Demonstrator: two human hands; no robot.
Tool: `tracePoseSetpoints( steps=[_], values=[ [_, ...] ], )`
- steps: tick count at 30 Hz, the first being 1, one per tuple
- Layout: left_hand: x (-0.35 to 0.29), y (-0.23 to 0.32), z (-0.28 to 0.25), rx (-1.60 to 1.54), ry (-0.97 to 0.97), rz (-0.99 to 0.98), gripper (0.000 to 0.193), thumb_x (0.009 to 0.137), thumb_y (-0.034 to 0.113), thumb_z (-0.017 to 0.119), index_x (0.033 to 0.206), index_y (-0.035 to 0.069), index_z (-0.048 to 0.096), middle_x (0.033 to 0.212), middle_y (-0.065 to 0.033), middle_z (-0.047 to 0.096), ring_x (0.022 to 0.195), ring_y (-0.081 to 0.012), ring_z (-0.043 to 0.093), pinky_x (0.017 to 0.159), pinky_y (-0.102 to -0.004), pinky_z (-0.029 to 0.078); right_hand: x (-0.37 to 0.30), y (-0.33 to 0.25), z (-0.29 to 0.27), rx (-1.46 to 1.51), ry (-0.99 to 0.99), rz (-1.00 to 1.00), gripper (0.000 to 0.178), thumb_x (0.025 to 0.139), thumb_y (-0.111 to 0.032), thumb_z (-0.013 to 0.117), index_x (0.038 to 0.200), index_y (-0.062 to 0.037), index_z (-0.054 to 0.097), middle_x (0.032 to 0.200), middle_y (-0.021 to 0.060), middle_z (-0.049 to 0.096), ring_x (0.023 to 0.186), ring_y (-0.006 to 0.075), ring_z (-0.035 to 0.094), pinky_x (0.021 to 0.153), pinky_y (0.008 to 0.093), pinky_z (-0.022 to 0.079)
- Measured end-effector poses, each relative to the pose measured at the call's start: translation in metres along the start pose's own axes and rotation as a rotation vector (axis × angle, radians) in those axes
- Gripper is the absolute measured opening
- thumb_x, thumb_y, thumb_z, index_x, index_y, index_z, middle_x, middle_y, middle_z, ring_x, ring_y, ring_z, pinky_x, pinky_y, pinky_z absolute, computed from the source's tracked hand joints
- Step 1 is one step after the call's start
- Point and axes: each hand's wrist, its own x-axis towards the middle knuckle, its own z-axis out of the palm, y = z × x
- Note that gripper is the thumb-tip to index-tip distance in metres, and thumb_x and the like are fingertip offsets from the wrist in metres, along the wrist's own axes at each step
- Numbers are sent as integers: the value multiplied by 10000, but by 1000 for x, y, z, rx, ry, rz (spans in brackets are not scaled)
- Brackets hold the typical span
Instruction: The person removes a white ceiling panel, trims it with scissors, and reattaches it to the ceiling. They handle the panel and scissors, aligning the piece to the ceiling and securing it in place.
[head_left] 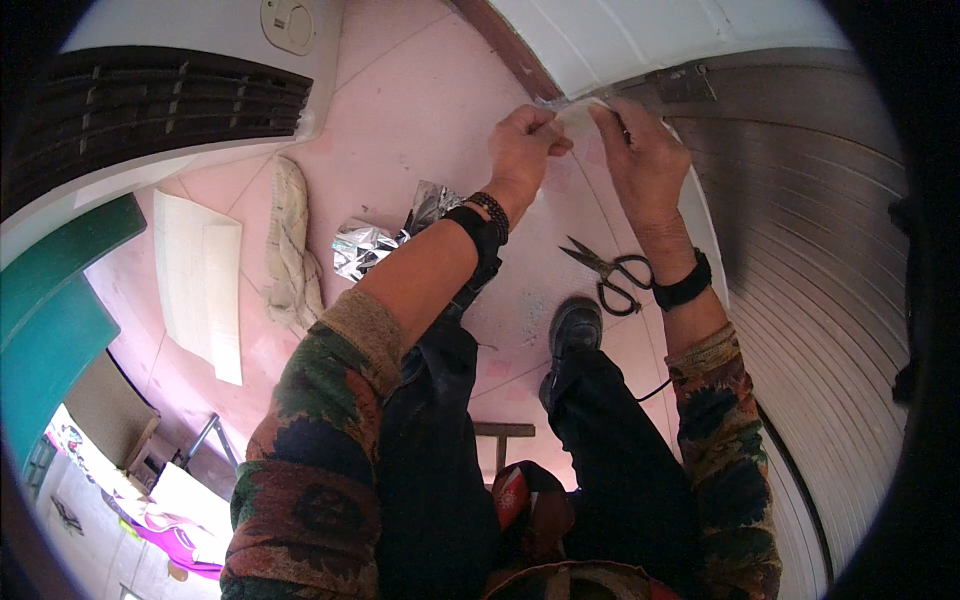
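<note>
A thin, pale, see-through strip (577, 121) spans the short gap between my hands, close to the wall's bottom corner. My left hand (522, 150) pinches its left end with the fingers bent together. At its other end my right hand (640, 158) grips it between thumb and fingers, a little higher. Whether the strip is tape or film I cannot make out. Black-handled scissors (609, 274) lie on the floor below my right hand, blades slightly apart. Crumpled silver foil (366, 247) rests on the floor left of my left forearm.
A grey ribbed panel (815, 230) rises on the right, and a white wall (640, 35) stands ahead. At left are a white unit with a dark grille (150, 120), a white sheet (200, 285) and a twisted cloth (288, 240). My shoe (575, 328) is near the scissors.
</note>
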Motion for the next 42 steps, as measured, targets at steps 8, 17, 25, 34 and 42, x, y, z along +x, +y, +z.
tracePoseSetpoints(
  steps=[8,17,25,34,42],
  values=[
    [3,6,2,19,11,23,97,925,41,608,936,-47,648,823,-101,682,698,-163,679,654,-270,547,7,-2,-1,-42,-3,-7,167,873,-230,741,875,-69,694,630,86,626,519,194,615,488,308,482],
    [8,7,7,16,2,27,97,926,46,621,936,-48,643,823,-101,675,695,-168,666,650,-275,547,13,0,-1,-21,38,-40,187,853,-236,740,780,-101,633,676,74,671,552,245,655,481,342,499],
    [10,7,12,30,50,48,140,925,69,620,902,-66,653,738,-99,672,620,-164,672,573,-275,534,14,0,-1,-61,13,-42,164,855,-231,733,792,-110,641,692,74,681,571,247,669,494,341,510],
    [9,11,22,176,167,-2,206,919,123,636,858,-72,653,671,-115,659,542,-172,648,513,-297,502,15,-1,1,-90,39,-83,186,851,-227,758,828,-77,652,630,73,626,501,192,615,460,305,479],
    [-4,12,15,155,81,-98,220,958,151,605,886,-50,659,741,-87,650,622,-168,649,570,-278,497,15,-2,-1,-111,20,-64,182,843,-219,747,801,-90,626,648,74,652,536,239,648,484,331,504]
  ],
)
